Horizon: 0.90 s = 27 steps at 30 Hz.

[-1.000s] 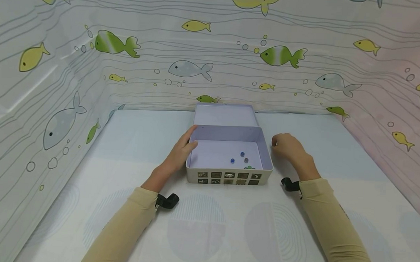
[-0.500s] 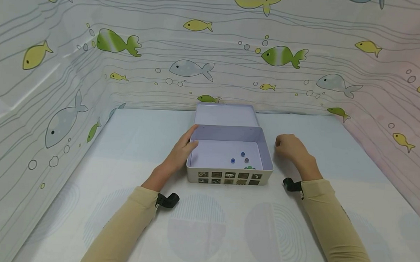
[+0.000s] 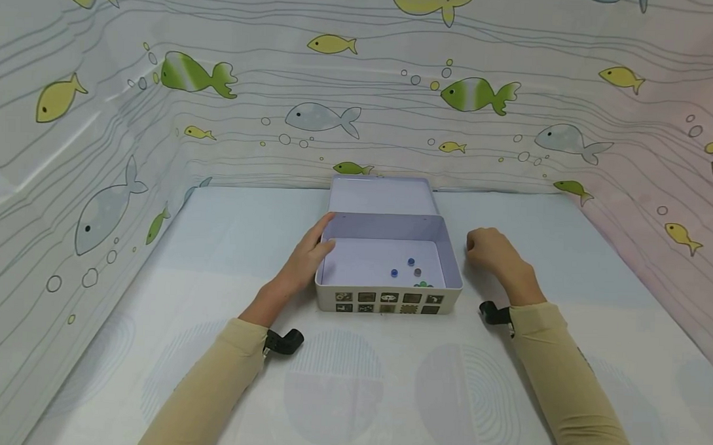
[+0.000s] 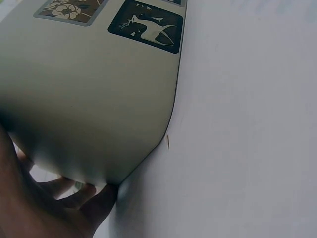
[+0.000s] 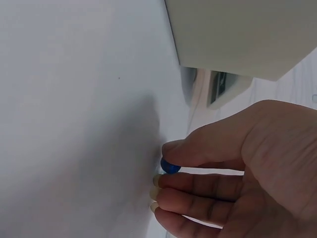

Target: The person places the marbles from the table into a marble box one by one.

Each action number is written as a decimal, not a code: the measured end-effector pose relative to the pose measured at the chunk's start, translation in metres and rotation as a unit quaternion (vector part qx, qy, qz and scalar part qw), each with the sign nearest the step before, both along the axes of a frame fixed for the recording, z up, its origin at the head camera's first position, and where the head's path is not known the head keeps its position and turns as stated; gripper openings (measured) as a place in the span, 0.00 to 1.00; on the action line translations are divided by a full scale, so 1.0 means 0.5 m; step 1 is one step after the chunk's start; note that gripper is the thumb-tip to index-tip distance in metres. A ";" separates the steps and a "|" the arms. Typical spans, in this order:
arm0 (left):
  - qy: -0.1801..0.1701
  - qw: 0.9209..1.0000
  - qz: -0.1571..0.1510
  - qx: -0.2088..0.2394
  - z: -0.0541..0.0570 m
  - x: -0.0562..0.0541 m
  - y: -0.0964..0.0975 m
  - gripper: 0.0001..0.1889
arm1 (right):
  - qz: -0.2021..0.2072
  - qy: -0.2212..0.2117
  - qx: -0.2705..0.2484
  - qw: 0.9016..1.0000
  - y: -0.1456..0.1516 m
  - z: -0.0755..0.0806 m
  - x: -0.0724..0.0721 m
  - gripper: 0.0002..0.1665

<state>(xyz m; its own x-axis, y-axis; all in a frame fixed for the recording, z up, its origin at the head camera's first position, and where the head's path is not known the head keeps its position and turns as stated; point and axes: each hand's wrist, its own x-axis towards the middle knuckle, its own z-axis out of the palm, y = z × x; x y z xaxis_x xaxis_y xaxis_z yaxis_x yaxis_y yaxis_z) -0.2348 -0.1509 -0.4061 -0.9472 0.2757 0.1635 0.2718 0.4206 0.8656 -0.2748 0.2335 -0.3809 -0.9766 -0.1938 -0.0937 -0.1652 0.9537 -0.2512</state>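
Observation:
An open tin box [image 3: 392, 227] with small dark pictures on its front stands on the table. My left hand [image 3: 301, 263] holds its left wall, the thumb over the rim; in the left wrist view the fingers [image 4: 99, 203] lie along the box's outer side. To the right of the box is my right hand [image 3: 492, 250]. It pinches a blue glass marble [image 5: 170, 166] between thumb and fingertips, low over the table. Inside the box lie two blue marbles [image 3: 394, 273], a greyish one [image 3: 417, 272] and a few green ones [image 3: 423, 284], partly behind the front wall.
The box's lid [image 3: 383, 194] is folded back behind it, close to the fish-patterned backdrop [image 3: 248, 114]. A pale cloth with faint circle patterns covers the table [image 3: 350, 392]. Black wrist cameras [image 3: 285, 342] stick out from both sleeves.
My right hand has shifted slightly right, away from the box. My left hand stays at the box's left wall, and the marbles inside lie as before.

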 end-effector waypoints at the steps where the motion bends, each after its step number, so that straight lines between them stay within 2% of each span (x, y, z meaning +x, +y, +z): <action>1: 0.000 1.000 0.001 0.001 0.000 0.000 0.000 0.32 | 0.000 0.000 -0.001 1.000 0.000 0.001 0.000 0.14; 13: 0.001 1.000 0.000 0.005 -0.003 -0.003 0.001 0.32 | 0.013 0.034 -0.031 0.999 -0.011 0.028 0.006 0.16; 18: 0.004 1.000 -0.004 0.013 -0.003 -0.002 -0.001 0.32 | 0.023 0.067 -0.038 0.997 -0.022 0.042 0.013 0.18; 25: 0.002 1.000 -0.004 0.011 -0.003 -0.002 0.000 0.32 | 0.040 0.112 -0.061 0.991 -0.040 0.062 0.025 0.15; 27: -0.006 1.000 -0.008 0.011 0.021 0.013 0.004 0.32 | 0.047 0.120 -0.063 0.990 -0.046 0.069 0.030 0.15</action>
